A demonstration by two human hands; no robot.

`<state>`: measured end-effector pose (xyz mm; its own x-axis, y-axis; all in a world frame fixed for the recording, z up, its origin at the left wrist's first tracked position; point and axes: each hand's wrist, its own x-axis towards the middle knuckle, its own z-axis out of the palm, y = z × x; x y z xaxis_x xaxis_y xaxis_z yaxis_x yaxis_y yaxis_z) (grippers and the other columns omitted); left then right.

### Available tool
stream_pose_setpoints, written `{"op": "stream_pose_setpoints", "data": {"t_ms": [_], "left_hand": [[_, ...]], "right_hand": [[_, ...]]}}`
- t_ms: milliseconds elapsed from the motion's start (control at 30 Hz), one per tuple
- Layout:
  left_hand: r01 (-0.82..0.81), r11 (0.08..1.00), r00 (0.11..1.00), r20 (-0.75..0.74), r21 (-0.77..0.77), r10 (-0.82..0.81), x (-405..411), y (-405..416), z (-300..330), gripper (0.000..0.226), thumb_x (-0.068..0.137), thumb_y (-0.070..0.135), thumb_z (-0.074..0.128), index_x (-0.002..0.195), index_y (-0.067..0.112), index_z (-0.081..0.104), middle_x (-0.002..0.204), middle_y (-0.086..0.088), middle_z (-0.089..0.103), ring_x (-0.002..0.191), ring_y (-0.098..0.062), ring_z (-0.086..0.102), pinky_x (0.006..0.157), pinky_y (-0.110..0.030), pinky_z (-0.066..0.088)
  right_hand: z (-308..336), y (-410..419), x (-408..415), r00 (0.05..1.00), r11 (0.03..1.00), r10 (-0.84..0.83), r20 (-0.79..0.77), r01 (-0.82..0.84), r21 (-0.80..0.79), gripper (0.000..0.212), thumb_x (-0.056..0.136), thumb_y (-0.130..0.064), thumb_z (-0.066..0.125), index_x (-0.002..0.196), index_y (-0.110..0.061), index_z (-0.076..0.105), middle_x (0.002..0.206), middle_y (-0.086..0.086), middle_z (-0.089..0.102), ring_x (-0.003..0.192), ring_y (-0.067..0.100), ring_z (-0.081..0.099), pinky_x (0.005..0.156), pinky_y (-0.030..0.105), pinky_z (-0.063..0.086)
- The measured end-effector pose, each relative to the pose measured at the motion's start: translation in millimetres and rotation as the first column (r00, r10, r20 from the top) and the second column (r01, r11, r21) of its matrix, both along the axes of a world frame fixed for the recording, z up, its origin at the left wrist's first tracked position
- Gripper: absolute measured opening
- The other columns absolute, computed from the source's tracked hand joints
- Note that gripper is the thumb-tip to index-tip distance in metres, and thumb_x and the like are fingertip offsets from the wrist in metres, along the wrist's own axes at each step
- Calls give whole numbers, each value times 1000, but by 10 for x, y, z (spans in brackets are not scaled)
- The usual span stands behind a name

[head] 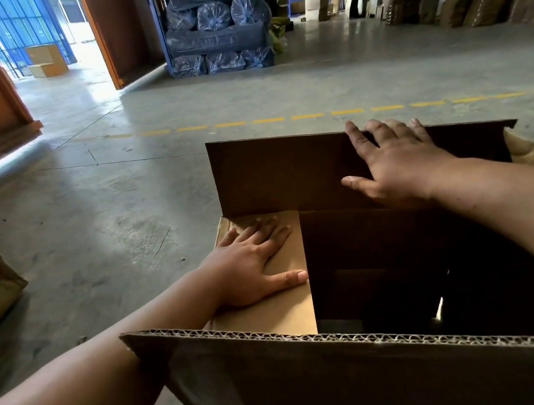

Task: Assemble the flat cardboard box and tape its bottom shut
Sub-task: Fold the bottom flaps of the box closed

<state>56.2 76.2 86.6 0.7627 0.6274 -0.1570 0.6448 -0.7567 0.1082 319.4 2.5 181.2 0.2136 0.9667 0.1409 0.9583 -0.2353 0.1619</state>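
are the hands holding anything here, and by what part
Nothing gripped. The left hand presses flat on the box's side flap; the right hand lies on the far flap.

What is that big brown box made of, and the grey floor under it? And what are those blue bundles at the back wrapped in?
Box: corrugated cardboard, matt brown; the cut edge shows wavy fluting.
Floor: looks like smoothed concrete, grey with a dull sheen and fine cracks.
Blue bundles: probably thin plastic film, glossy and wrinkled; the contents are hidden.

Brown corrugated cardboard box (370,370) is opened up into shape, sitting on the concrete floor. Left short flap (284,307) is folded down flat inside, far long flap (288,171) stands upright, near long flap's wavy cut edge faces up.
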Motion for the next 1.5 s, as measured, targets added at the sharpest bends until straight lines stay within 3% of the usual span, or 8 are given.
{"op": "stream_pose_setpoints", "data": {"t_ms": [333, 600, 800, 1000, 1133, 1233, 1367, 1500], "left_hand": [[-3, 1000, 998, -70, -25, 1, -59, -43, 221, 84, 84, 82, 27, 154, 46, -1, 165, 12, -8, 151, -17, -3, 119, -39, 0], [114, 989, 987, 101, 91, -123, 176, 95, 1088, 73, 86, 55, 64, 150, 32, 35, 137, 2, 59, 118, -13, 59, 98, -28, 47], [167, 914, 961, 145, 369, -235, 1103, -145, 1487, 80, 87, 71, 44, 154, 37, 19, 157, -3, 32, 138, -27, 40, 107, -53, 38], [38, 961, 992, 109, 273, -70, 1669, -335, 1108, 91, 87, 79, 24, 157, 30, -6, 166, 2, 0, 152, -19, -4, 120, -54, 2], [-5, 955, 986, 161, 296, -45, 1705, -300, 1005, 89, 90, 76, 19, 158, 25, -6, 166, 4, -2, 151, -16, -9, 121, -51, -3], [-10, 960, 983, 180, 280, -43, 1689, -236, 986, 82, 92, 73, 16, 158, 28, -5, 166, 7, -3, 151, -13, -11, 121, -48, -6], [-16, 967, 977, 208, 256, -39, 1708, -197, 980, 71, 98, 64, 17, 158, 30, -3, 166, 9, -3, 150, -10, -11, 121, -46, -7], [-16, 964, 979, 202, 264, -39, 1714, -200, 980, 67, 100, 58, 18, 158, 29, -3, 165, 10, -3, 150, -9, -11, 121, -46, -7]], "right_hand": [[136, -83, 64, 999, 998, 48, 12, -48, -38, 88, 87, -70, 31, 151, -32, -15, 163, 6, 2, 149, 27, 4, 119, 49, 4], [188, -242, 215, 999, 997, 48, -2, -48, -65, 89, 86, -70, 33, 152, -30, -12, 163, 6, 4, 149, 25, 6, 119, 48, 5], [316, -566, 658, 998, 996, -27, -51, 23, -84, 90, 85, -72, 33, 154, -26, -3, 163, 5, 5, 149, 23, 7, 119, 48, 9], [361, -1115, 1271, 904, 966, -5, -427, 114, 231, 75, 89, -61, 43, 148, -15, 36, 155, 7, 34, 142, 20, 30, 113, 32, 23], [192, -1348, 1445, 334, 912, 245, -910, 240, 333, 102, 62, -84, 54, 139, -17, 49, 140, -3, 53, 128, 13, 49, 111, 35, 33], [-8, -1368, 1484, 153, 923, 300, -942, 201, 327, 123, 48, -94, 50, 146, -22, 36, 140, -14, 43, 132, 9, 41, 111, 36, 32], [-356, -1356, 1320, 178, 949, 296, -939, 54, 309, 99, 65, -92, 31, 147, -38, 30, 155, -20, 26, 143, -2, 20, 120, 34, 12], [-636, -1289, 1105, 419, 967, 249, -873, -62, 246, 90, 74, -87, 20, 150, -42, 18, 158, -21, 14, 143, -6, 11, 120, 34, 8]]}}
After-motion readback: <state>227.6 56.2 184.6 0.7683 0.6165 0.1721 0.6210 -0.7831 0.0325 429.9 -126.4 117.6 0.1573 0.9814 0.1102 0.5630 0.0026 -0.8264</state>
